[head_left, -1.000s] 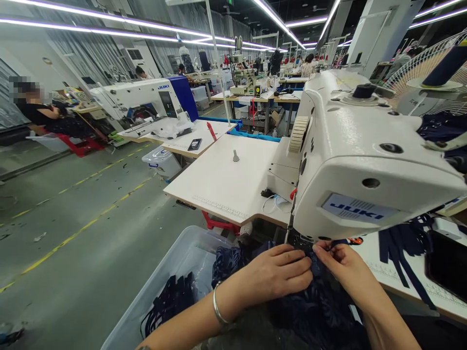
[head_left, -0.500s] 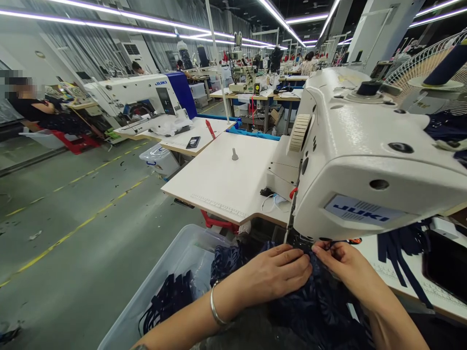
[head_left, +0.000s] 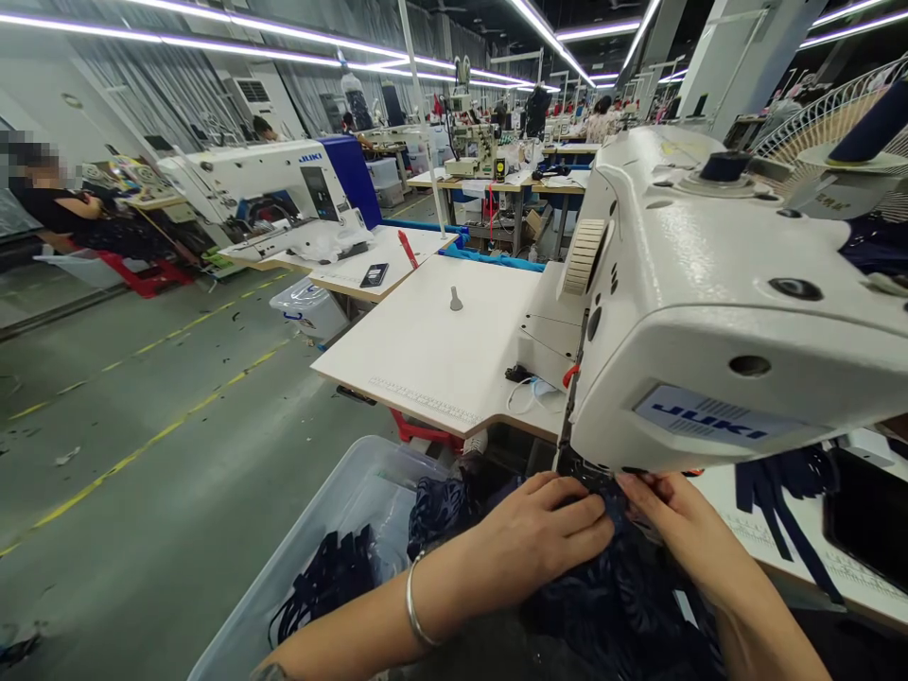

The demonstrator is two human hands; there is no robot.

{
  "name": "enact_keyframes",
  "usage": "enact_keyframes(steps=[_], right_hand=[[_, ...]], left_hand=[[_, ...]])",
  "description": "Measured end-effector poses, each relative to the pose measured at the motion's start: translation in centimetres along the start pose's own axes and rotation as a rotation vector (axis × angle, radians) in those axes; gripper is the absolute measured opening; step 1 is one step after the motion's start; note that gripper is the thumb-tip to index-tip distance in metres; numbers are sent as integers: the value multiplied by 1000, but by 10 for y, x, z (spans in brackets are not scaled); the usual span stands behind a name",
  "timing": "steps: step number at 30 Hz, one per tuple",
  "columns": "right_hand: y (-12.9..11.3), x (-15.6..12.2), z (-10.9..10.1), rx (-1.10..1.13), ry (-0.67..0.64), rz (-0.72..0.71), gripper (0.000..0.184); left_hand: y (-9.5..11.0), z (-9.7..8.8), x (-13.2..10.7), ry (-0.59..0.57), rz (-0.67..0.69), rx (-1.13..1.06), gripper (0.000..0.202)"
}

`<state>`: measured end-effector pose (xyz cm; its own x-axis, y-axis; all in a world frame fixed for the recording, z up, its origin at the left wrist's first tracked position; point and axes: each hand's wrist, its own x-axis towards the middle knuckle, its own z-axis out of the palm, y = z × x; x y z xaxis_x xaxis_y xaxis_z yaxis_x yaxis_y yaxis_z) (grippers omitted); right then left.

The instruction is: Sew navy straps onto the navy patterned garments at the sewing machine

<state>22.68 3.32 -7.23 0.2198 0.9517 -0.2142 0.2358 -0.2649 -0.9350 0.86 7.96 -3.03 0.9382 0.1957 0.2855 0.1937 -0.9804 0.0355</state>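
The navy fabric [head_left: 610, 605] lies nearest, bunched below both wrists and running up under the fingers. Left of the left hand [head_left: 539, 534] stands a clear plastic bin [head_left: 333, 530] with dark strips [head_left: 326, 582] inside, its rim close by. Directly above the fingertips the sewing machine head [head_left: 709, 312] overhangs, leaving only a low gap over the knuckles. Beyond the fingers the white table [head_left: 440, 350] ends in a notched edge, with open floor [head_left: 142, 426] further left. The left hand's fingers lie nearly straight and together, pressed flat on the fabric and gripping nothing. The right hand [head_left: 673, 525] pinches the fabric's edge between thumb and forefinger just under the machine, its fingertips partly hidden.
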Motion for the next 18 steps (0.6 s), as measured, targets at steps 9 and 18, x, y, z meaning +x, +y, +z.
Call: enact_keyframes(steps=[9, 18], right_hand=[[1, 18, 5, -312, 111, -111, 27], [-9, 33, 11, -468, 229, -421, 32]], left_hand=[[34, 24, 7, 62, -189, 286, 39], [44, 40, 15, 134, -280, 423, 41]])
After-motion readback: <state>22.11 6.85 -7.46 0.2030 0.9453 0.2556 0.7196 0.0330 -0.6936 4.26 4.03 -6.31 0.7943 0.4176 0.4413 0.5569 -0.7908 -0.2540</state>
